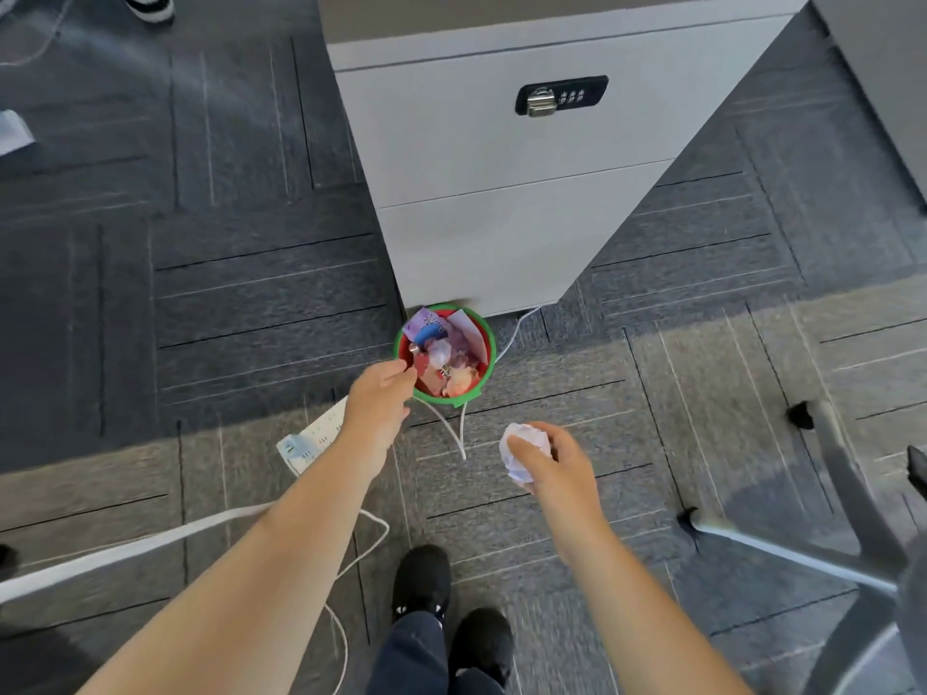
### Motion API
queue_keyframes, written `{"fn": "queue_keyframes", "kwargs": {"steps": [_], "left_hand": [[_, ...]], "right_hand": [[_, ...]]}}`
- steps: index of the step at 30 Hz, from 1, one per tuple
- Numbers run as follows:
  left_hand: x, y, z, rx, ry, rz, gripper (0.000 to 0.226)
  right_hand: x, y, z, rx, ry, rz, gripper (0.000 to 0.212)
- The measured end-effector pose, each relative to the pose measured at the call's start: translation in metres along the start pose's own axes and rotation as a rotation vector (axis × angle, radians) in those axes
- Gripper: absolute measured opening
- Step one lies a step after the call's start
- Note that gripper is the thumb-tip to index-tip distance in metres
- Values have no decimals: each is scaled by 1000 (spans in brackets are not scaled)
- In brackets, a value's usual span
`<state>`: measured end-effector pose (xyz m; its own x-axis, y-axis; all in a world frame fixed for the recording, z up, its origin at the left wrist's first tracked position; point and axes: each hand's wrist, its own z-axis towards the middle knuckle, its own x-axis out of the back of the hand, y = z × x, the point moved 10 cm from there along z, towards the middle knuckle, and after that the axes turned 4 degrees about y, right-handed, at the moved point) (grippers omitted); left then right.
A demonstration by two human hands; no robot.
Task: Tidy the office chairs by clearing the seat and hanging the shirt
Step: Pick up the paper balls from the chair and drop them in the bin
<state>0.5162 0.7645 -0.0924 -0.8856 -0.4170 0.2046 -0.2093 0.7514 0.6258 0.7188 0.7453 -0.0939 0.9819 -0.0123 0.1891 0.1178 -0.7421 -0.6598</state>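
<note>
A small red bin with a green rim [489, 338] stands on the carpet against a white cabinet, full of crumpled paper and wrappers. My left hand [378, 398] hovers at the bin's near left rim, fingers loosely extended, with nothing seen in it. A white paper ball [439, 351] lies on top of the rubbish just beyond its fingertips. My right hand [549, 464] is lower and to the right of the bin, shut on a crumpled white paper ball [519, 446]. An office chair's grey base [847, 539] shows at the right edge. No shirt or seat is in view.
The white drawer cabinet [501, 158] with a combination lock rises behind the bin. A white power strip [313, 438] and white cables [150, 536] trail across the grey carpet by my black shoes [421, 579]. Another person's shoe [150, 5] is at the top left.
</note>
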Motion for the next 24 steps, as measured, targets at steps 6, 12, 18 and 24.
{"fn": "queue_keyframes", "kwargs": {"steps": [6, 12, 18, 24], "left_hand": [[23, -3, 10, -28, 38, 79, 27], [35, 17, 13, -101, 50, 96, 26], [28, 42, -5, -160, 37, 89, 26], [-10, 79, -54, -194, -87, 77, 12]], "right_hand": [[-32, -9, 23, -48, -3, 13, 33], [-52, -43, 40, 30, 28, -18, 54], [-27, -46, 25, 20, 121, -2, 24], [21, -88, -20, 93, 157, 49, 9]]}}
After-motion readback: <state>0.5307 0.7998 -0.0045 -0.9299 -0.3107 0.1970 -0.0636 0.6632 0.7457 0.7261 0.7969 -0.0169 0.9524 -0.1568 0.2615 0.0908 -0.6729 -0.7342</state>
